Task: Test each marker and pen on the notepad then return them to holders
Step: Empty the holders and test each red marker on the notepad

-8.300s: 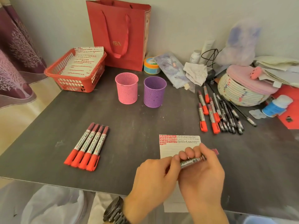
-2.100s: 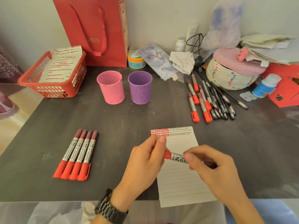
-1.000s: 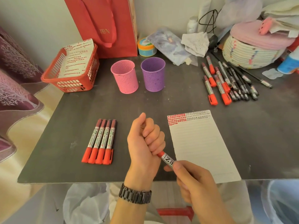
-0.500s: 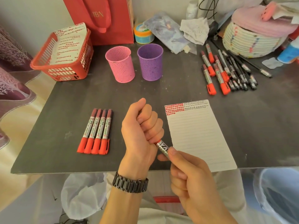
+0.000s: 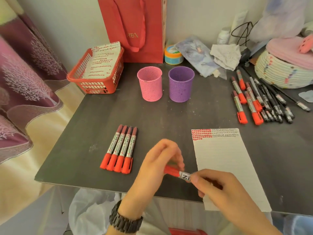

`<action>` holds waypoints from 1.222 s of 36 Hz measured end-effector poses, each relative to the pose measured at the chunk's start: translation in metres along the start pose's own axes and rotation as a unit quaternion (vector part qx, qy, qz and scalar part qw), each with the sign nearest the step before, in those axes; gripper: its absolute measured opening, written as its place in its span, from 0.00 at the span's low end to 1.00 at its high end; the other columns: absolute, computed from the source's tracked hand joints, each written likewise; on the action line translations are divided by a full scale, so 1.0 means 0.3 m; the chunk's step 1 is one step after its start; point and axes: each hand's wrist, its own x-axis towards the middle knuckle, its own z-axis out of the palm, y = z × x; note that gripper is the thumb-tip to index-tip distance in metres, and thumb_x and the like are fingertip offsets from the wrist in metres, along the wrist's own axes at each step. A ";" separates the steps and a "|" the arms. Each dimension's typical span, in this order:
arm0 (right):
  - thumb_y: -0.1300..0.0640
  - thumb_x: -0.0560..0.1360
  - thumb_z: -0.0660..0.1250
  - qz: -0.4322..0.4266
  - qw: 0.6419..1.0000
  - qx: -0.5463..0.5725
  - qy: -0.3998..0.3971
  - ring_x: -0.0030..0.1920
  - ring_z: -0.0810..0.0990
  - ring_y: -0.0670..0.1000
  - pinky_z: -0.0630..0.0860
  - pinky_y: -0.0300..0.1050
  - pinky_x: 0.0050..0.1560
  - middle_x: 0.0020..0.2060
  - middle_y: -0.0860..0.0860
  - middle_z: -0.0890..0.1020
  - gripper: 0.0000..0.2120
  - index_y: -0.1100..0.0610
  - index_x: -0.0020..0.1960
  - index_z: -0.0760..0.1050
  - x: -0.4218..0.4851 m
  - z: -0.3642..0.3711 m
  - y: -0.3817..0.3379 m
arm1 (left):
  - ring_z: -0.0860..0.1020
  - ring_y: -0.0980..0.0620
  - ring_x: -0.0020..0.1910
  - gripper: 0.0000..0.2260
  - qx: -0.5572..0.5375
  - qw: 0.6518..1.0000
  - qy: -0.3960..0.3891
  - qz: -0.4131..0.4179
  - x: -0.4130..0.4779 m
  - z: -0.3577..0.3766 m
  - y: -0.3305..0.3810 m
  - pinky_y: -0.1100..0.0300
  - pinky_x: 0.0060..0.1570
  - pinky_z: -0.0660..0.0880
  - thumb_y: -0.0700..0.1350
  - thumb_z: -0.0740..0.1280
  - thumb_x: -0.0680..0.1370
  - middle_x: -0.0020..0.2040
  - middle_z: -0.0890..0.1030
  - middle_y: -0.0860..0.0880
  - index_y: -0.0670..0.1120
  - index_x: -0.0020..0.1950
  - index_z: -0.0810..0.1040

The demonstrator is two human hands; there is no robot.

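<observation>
Since half a second ago the left hand (image 5: 159,165) is uncurling from a fist into a fingertip pinch, and more of the red cap is showing.

Head view: we are seeing one marker (image 5: 177,173) held level above the table (image 5: 152,119) in the lower centre, at the left edge of the notepad (image 5: 223,163). The left hand is pinching its red cap and the right hand (image 5: 218,189) is gripping the barrel. The two-handed hold suits working the cap, but we cannot tell whether it is coming off or going on.

The notepad is lying lower right, with red and dark test marks along its top edge. That leaves blank lines free beside the right hand.

The pink holder (image 5: 149,83) and purple holder (image 5: 181,83) are standing upright at upper centre, nothing sticking out of either. Four capped markers (image 5: 120,150) are lying side by side left of the hands. A pile of markers and pens (image 5: 259,100) is waiting at right, beside a woven basket (image 5: 282,72). A red basket (image 5: 96,82) is sitting upper left. Nothing is blocking the way to the holders.
</observation>
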 end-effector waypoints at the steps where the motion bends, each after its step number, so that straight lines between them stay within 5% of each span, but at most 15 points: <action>1: 0.31 0.64 0.63 -0.005 1.000 -0.027 0.013 0.38 0.80 0.39 0.71 0.27 0.37 0.36 0.40 0.84 0.15 0.32 0.45 0.82 0.013 -0.007 0.000 | 0.79 0.51 0.41 0.09 0.090 0.996 -0.015 0.007 -0.018 -0.025 -0.005 0.59 0.42 0.76 0.49 0.63 0.79 0.41 0.81 0.49 0.51 0.43 0.81; 3: 0.30 0.61 0.64 -0.019 0.997 -0.072 0.028 0.46 0.80 0.37 0.72 0.27 0.42 0.42 0.37 0.84 0.16 0.29 0.46 0.81 0.037 -0.018 -0.008 | 0.79 0.55 0.47 0.09 0.218 0.974 -0.057 -0.012 -0.057 -0.079 -0.009 0.59 0.50 0.75 0.50 0.62 0.80 0.47 0.83 0.56 0.58 0.52 0.82; 6: 0.29 0.59 0.66 -0.069 0.990 -0.124 0.024 0.47 0.81 0.37 0.75 0.32 0.44 0.42 0.34 0.84 0.18 0.29 0.48 0.81 0.071 -0.013 -0.025 | 0.79 0.54 0.47 0.10 0.252 0.963 -0.081 -0.057 -0.116 -0.154 0.015 0.57 0.56 0.75 0.50 0.64 0.81 0.49 0.84 0.56 0.59 0.60 0.80; 11: 0.30 0.62 0.68 -0.139 0.982 -0.129 0.017 0.46 0.82 0.39 0.75 0.31 0.44 0.44 0.33 0.84 0.24 0.27 0.58 0.73 0.137 0.061 -0.071 | 0.79 0.49 0.45 0.09 0.328 0.944 0.000 -0.038 -0.174 -0.266 0.081 0.53 0.52 0.77 0.54 0.67 0.80 0.46 0.85 0.56 0.60 0.59 0.81; 14: 0.29 0.65 0.65 -0.159 0.980 -0.106 0.059 0.51 0.80 0.39 0.76 0.35 0.44 0.55 0.30 0.79 0.27 0.33 0.63 0.71 0.190 0.111 -0.070 | 0.81 0.49 0.46 0.10 0.314 0.942 0.114 0.019 -0.197 -0.351 0.117 0.49 0.53 0.78 0.60 0.67 0.78 0.46 0.85 0.54 0.60 0.56 0.83; 17: 0.27 0.68 0.60 -0.170 0.965 -0.174 0.098 0.61 0.73 0.38 0.72 0.39 0.59 0.61 0.26 0.70 0.28 0.34 0.66 0.67 0.234 0.158 -0.048 | 0.81 0.59 0.51 0.07 0.301 0.904 0.292 0.079 -0.198 -0.419 0.120 0.65 0.51 0.75 0.57 0.68 0.77 0.50 0.84 0.58 0.62 0.53 0.84; 21: 0.29 0.72 0.59 -0.159 0.940 -0.282 0.108 0.75 0.58 0.47 0.60 0.43 0.69 0.74 0.43 0.64 0.33 0.43 0.72 0.66 0.281 0.238 -0.016 | 0.76 0.59 0.54 0.06 0.332 0.830 0.447 0.036 -0.165 -0.466 0.069 0.63 0.48 0.70 0.61 0.69 0.75 0.49 0.78 0.60 0.66 0.49 0.84; 24: 0.32 0.75 0.60 -0.147 0.914 -0.363 0.110 0.78 0.55 0.51 0.60 0.50 0.74 0.77 0.48 0.63 0.32 0.47 0.74 0.67 0.297 0.287 0.022 | 0.73 0.51 0.54 0.11 0.402 0.790 0.462 -0.015 -0.138 -0.471 0.009 0.53 0.51 0.72 0.62 0.66 0.76 0.49 0.77 0.56 0.64 0.54 0.84; 28: 0.35 0.75 0.64 -0.163 0.883 -0.418 0.133 0.76 0.65 0.55 0.70 0.54 0.69 0.75 0.52 0.70 0.29 0.49 0.70 0.73 0.292 0.307 0.055 | 0.68 0.53 0.51 0.13 0.471 0.755 0.454 -0.058 -0.121 -0.435 -0.053 0.47 0.54 0.72 0.63 0.61 0.77 0.47 0.75 0.60 0.65 0.57 0.81; 36: 0.37 0.75 0.66 -0.172 0.889 -0.402 0.139 0.75 0.65 0.54 0.70 0.55 0.68 0.74 0.50 0.70 0.26 0.48 0.69 0.74 0.298 0.297 0.066 | 0.67 0.55 0.49 0.08 0.478 0.738 0.476 -0.034 -0.134 -0.396 -0.086 0.51 0.53 0.68 0.58 0.63 0.77 0.40 0.74 0.63 0.65 0.54 0.78; 44: 0.37 0.75 0.66 -0.178 0.887 -0.399 0.149 0.75 0.65 0.53 0.70 0.54 0.67 0.74 0.49 0.71 0.25 0.47 0.68 0.74 0.304 0.297 0.078 | 0.66 0.54 0.51 0.08 0.486 0.736 0.469 -0.046 -0.142 -0.392 -0.089 0.49 0.55 0.69 0.57 0.62 0.78 0.44 0.76 0.60 0.63 0.53 0.79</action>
